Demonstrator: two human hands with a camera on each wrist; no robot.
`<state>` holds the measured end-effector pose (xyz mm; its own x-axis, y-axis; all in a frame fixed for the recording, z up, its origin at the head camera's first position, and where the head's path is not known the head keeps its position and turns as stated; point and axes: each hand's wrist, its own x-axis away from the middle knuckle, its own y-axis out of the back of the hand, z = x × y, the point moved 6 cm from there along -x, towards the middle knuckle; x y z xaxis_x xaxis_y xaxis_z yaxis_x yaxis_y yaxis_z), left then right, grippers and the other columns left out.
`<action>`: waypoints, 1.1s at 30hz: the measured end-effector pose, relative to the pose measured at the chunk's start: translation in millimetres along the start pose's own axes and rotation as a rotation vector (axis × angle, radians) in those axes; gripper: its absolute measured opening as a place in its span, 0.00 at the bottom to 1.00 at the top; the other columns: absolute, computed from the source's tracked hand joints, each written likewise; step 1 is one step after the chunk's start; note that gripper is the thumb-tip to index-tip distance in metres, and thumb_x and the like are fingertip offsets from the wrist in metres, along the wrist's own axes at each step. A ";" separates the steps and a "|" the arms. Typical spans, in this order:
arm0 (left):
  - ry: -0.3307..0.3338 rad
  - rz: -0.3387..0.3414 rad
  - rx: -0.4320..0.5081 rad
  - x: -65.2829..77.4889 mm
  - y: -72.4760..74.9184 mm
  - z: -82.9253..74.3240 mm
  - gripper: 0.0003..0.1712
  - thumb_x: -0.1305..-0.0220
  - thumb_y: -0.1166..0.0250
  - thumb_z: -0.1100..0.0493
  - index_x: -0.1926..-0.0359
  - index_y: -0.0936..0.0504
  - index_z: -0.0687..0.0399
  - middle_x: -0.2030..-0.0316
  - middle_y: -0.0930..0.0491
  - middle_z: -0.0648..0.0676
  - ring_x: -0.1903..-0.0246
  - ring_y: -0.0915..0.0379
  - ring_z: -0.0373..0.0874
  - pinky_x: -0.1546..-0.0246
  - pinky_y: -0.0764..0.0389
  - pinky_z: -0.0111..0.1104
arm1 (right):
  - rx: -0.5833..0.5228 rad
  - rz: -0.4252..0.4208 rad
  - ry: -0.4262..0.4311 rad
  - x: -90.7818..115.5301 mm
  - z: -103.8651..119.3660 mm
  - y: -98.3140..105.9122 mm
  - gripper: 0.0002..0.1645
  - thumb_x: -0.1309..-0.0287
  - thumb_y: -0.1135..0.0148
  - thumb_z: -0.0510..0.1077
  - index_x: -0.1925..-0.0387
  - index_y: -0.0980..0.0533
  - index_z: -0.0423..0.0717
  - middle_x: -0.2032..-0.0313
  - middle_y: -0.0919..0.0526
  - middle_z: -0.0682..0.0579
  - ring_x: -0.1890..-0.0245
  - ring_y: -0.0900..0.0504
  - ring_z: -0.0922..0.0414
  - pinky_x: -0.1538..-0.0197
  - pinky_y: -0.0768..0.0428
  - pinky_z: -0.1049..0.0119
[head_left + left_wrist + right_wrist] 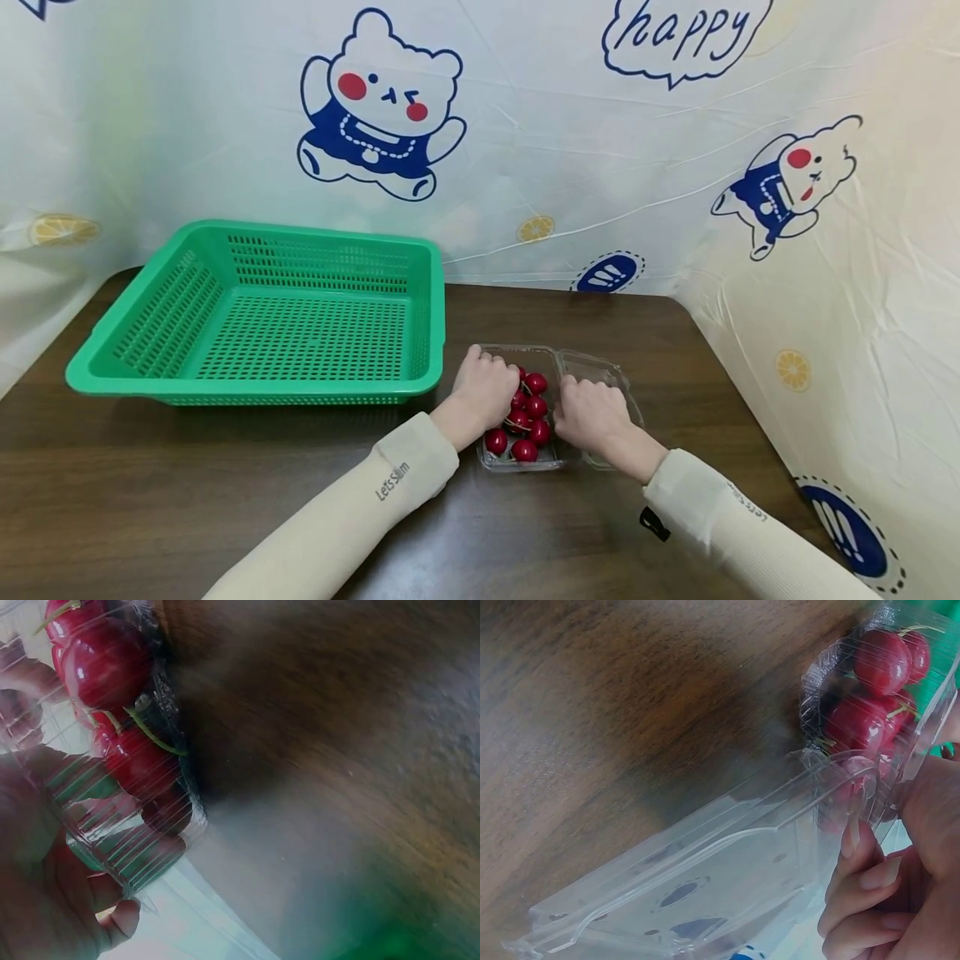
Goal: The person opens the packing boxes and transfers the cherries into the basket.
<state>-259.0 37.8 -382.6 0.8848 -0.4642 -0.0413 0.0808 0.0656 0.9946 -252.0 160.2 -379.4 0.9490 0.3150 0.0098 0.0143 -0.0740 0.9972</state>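
A clear plastic clamshell box [525, 467] of red cherries [537, 407] stands on the table, with its lid [613, 373] folded open to the right. My left hand [487, 388] grips the left side of the box, fingers curled over the rim. On the hinge side, my right hand [596, 415] holds the box's edge between curled fingers and thumb. Through the ribbed wall the left wrist view shows glossy cherries [109, 664] with green stems. In the right wrist view, fingertips [877, 874] bend at the edge where the lid [727, 862] joins.
A large green perforated basket [255, 388] stands left of the box on the brown wooden table [480, 542]. Behind and to the right hangs a white printed curtain [517, 142]. A small black tab [655, 523] hangs by the right cuff.
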 end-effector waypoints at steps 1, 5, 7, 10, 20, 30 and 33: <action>0.007 0.004 0.006 -0.4 -0.5 -0.2 0.13 0.40 0.37 0.52 0.60 0.16 0.54 0.64 0.13 0.56 0.62 0.20 0.51 0.52 0.28 0.43 | -0.001 -0.001 0.000 0.0 0.1 0.0 0.12 0.47 0.43 0.44 0.78 0.29 0.40 0.87 0.24 0.46 0.88 0.26 0.50 0.88 0.27 0.55; 0.037 0.025 0.036 -2.0 -3.6 -0.2 0.13 0.39 0.38 0.51 0.59 0.16 0.54 0.62 0.12 0.56 0.61 0.21 0.51 0.50 0.30 0.44 | -0.003 -0.009 0.002 0.2 0.8 -0.2 0.11 0.48 0.44 0.44 0.79 0.29 0.40 0.86 0.23 0.45 0.88 0.26 0.49 0.88 0.27 0.54; 0.045 0.021 0.048 -2.8 -6.0 -0.2 0.13 0.39 0.39 0.51 0.58 0.16 0.53 0.61 0.12 0.56 0.61 0.21 0.52 0.48 0.31 0.45 | -0.003 -0.015 0.001 0.2 0.9 -0.6 0.11 0.48 0.44 0.44 0.79 0.29 0.40 0.86 0.23 0.45 0.88 0.25 0.48 0.88 0.27 0.53; 0.044 -0.040 0.063 -1.9 -8.6 1.2 0.13 0.41 0.39 0.52 0.59 0.15 0.51 0.63 0.13 0.56 0.62 0.21 0.52 0.48 0.31 0.47 | -0.003 -0.013 -0.002 -0.3 1.3 -1.2 0.12 0.47 0.43 0.45 0.79 0.29 0.40 0.86 0.24 0.46 0.88 0.26 0.49 0.88 0.28 0.54; 0.044 -0.147 0.113 -1.1 -12.3 0.7 0.13 0.47 0.36 0.54 0.60 0.14 0.50 0.68 0.13 0.55 0.67 0.21 0.51 0.53 0.34 0.47 | -0.038 0.004 -0.026 2.4 0.7 -1.8 0.12 0.46 0.43 0.44 0.79 0.29 0.41 0.88 0.28 0.48 0.91 0.31 0.52 0.90 0.32 0.60; 0.051 -0.194 0.140 1.0 -10.6 2.1 0.13 0.44 0.37 0.56 0.58 0.15 0.51 0.65 0.13 0.55 0.64 0.22 0.51 0.54 0.34 0.47 | -0.073 -0.017 -0.052 3.9 -0.7 -5.5 0.13 0.45 0.43 0.45 0.78 0.31 0.42 0.87 0.26 0.47 0.90 0.29 0.51 0.89 0.31 0.58; 0.051 -0.190 0.154 0.7 -9.8 2.2 0.14 0.44 0.36 0.55 0.57 0.16 0.52 0.64 0.13 0.55 0.64 0.22 0.51 0.54 0.34 0.46 | -0.087 -0.019 -0.064 5.2 -2.0 -6.2 0.12 0.45 0.43 0.46 0.77 0.31 0.42 0.88 0.26 0.47 0.90 0.29 0.51 0.89 0.31 0.59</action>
<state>-260.1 34.8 -392.2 0.8826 -0.4101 -0.2299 0.1807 -0.1555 0.9712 -247.8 164.2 -385.4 0.9671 0.2541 -0.0116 0.0082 0.0144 0.9999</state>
